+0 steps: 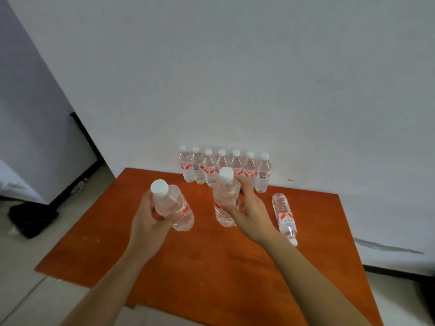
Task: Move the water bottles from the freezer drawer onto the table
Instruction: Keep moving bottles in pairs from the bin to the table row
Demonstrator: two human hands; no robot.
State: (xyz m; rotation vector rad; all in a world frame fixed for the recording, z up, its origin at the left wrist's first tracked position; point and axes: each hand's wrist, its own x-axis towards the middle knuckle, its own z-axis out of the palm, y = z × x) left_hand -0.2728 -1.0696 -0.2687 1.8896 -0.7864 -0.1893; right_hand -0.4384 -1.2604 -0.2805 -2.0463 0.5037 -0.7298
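My left hand grips a clear water bottle with a white cap, tilted and held above the orange-brown table. My right hand wraps around a second bottle that stands upright near the table's middle. Several more bottles with red-and-white labels stand in a row along the wall at the table's far edge. One bottle lies on its side to the right of my right hand, cap toward me. The freezer drawer is out of view.
A white wall rises directly behind the table. On the left stands a pale appliance with a dark edge, and a black object lies on the floor beside it. Pale floor surrounds the table's left side.
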